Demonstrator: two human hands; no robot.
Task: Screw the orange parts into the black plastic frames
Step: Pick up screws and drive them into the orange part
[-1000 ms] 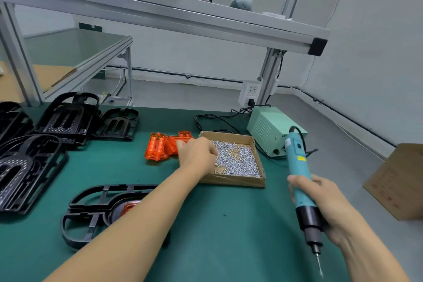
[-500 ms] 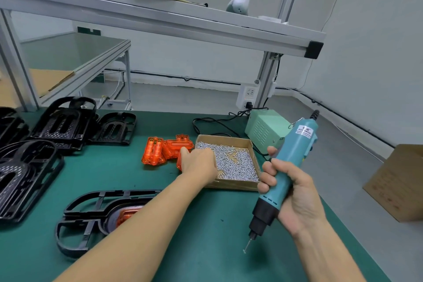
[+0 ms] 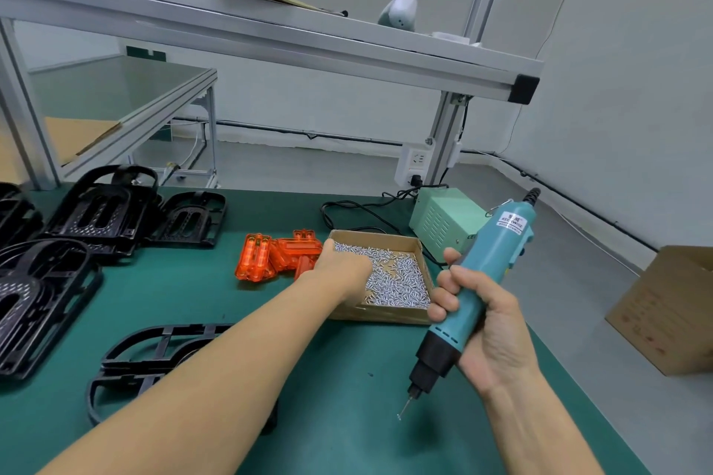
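Note:
My left hand (image 3: 341,269) reaches into the cardboard box (image 3: 386,314) of small silver screws (image 3: 401,280), its fingers hidden from view among them. My right hand (image 3: 476,314) grips the teal electric screwdriver (image 3: 482,281), which tilts with its bit down and left over the green mat. Several orange parts (image 3: 270,254) lie in a pile just left of the box. A black plastic frame (image 3: 150,355) lies under my left forearm, partly hidden by it.
More black frames (image 3: 96,212) are stacked at the left of the green table (image 3: 347,416). A green power supply (image 3: 443,220) with cables stands behind the box. An aluminium shelf beam (image 3: 270,39) crosses overhead. A cardboard carton (image 3: 667,308) sits on the floor at right.
My right hand swung the screwdriver from upright at the right to a tilt near the box, bit pointing down-left. My left hand stayed at the screw box, shifting slightly further in.

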